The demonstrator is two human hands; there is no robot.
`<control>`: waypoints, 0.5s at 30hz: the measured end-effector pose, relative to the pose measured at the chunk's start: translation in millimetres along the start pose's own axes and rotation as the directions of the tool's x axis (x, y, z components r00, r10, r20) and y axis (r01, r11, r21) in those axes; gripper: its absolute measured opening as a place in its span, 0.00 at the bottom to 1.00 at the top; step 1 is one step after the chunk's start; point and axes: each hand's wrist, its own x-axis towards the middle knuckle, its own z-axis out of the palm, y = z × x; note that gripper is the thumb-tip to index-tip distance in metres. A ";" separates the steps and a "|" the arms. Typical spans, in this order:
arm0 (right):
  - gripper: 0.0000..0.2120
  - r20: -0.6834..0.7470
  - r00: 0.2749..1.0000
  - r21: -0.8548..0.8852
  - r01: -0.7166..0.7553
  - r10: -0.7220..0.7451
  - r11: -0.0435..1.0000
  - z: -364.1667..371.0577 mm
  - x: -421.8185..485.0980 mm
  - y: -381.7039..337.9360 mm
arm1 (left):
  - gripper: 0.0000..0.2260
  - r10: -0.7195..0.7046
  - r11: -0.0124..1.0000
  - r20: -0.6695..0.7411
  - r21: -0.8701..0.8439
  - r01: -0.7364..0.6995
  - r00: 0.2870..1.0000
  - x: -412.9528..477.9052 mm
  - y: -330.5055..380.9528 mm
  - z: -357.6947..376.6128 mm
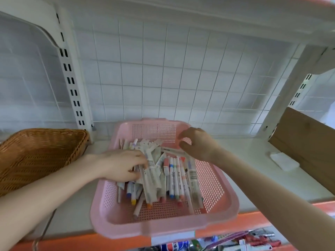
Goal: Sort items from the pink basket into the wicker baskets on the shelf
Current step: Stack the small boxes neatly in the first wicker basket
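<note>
Pink basket (163,227) mid-shelf (253,178), heaped with pens (174,174). Left hand (121,165) in pile, fingers curled round few pens, we think; blur hides exact grip. Right hand (195,144) over far side, fingers loosely curled, holding nothing. We judge: picking step. Next: lift bunch clear, carry left into wicker basket (36,153).

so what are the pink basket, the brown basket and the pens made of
pink basket: moulded plastic, slight sheen; regular grid of holes and a rounded one-piece rim.
brown basket: woven wicker or rattan, perhaps an imitation; glossy interlaced strands, braided rim.
pens: probably plastic; smooth white barrels, coloured caps, printed labels.
</note>
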 end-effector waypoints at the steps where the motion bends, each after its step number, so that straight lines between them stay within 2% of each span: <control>1: 0.15 0.054 0.998 0.008 0.015 -0.015 1.000 2.5 3.4 -2.4 | 0.18 -0.004 1.000 -0.006 -0.004 0.004 1.000 -2.9 -1.1 -0.1; 4: 0.17 0.267 0.960 -0.044 0.094 -0.079 0.995 12.7 12.6 -10.9 | 0.15 -0.008 1.000 -0.027 -0.006 0.008 1.000 -7.7 -2.0 0.7; 8: 0.21 0.499 0.860 -0.086 0.171 -0.106 0.981 27.8 23.8 -16.3 | 0.14 -0.029 0.999 -0.072 -0.037 0.026 0.997 -8.9 -2.4 2.6; 11: 0.13 0.524 0.839 -0.046 0.195 -0.143 0.980 37.6 27.3 -17.4 | 0.13 -0.040 0.998 -0.104 -0.057 0.035 0.994 -9.5 -4.0 5.5; 15: 0.13 0.499 0.856 -0.018 0.167 -0.137 0.986 35.1 33.4 -11.1 | 0.13 -0.069 0.994 -0.137 -0.089 0.057 0.988 -11.5 -4.1 7.6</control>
